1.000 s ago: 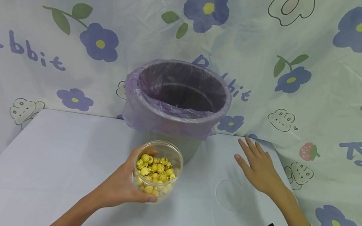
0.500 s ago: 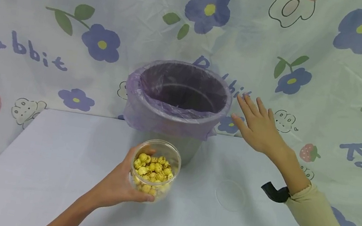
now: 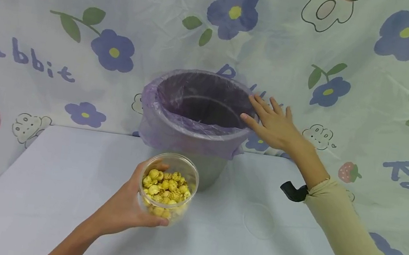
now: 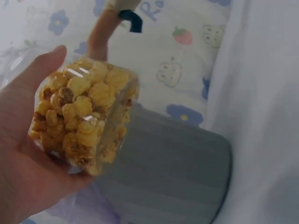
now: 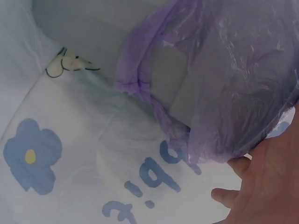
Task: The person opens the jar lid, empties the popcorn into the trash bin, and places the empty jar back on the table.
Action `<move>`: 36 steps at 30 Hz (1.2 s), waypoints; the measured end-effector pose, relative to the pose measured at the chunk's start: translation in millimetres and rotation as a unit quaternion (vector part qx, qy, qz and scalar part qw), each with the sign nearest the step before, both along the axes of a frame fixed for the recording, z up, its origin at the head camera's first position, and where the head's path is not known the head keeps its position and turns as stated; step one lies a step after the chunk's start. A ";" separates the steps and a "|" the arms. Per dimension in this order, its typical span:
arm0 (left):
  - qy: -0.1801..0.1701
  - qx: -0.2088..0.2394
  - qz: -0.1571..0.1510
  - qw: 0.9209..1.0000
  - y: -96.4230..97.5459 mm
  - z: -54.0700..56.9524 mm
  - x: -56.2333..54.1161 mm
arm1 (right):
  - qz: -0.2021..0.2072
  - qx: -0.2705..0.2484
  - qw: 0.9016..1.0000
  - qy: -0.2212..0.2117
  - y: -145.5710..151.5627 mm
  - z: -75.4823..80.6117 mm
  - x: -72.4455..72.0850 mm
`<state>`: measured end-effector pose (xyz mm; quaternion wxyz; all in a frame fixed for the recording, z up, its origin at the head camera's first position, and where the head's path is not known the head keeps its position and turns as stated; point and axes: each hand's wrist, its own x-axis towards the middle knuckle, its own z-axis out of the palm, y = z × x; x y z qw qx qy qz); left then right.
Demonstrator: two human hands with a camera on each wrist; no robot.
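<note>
In the head view, my left hand [image 3: 123, 208] grips a clear plastic tub [image 3: 181, 210] of yellow popcorn balls [image 3: 163, 187], its thumb on the near side. The tub is uncovered and held above the table in front of a grey trash bin [image 3: 211, 170]. A purple bag [image 3: 190, 143] lines the bin and folds down over its rim. My right hand [image 3: 274, 124], fingers straight and spread, is at the bin's right rim. In the right wrist view, that hand [image 5: 268, 177] lies close against the bag's edge; whether it presses the bag is unclear.
A clear round lid [image 3: 244, 219] lies flat on the white table [image 3: 59, 194], right of the tub. Behind the bin hangs a flowered curtain [image 3: 165, 16]. A black band-like piece [image 3: 294, 192] juts from the right wrist.
My right hand has risen from above the table's right side and moved left to the bin's rim. My left hand has shifted the popcorn tub slightly left.
</note>
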<state>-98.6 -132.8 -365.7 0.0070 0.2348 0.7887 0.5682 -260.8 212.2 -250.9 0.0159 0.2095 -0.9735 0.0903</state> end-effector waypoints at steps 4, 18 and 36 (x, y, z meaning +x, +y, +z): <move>0.038 -0.013 0.014 0.999 -6.5 14.2 0.5 | -0.002 0.008 1.000 -0.007 -1.7 -0.1 -1.9; 0.174 -0.104 0.128 0.971 -37.9 102.8 -20.6 | -0.004 0.020 1.000 -0.019 -1.0 2.1 -2.7; 0.351 -0.306 0.195 0.863 -29.6 160.3 -101.7 | -0.004 0.020 1.000 -0.012 -1.9 -0.6 -2.8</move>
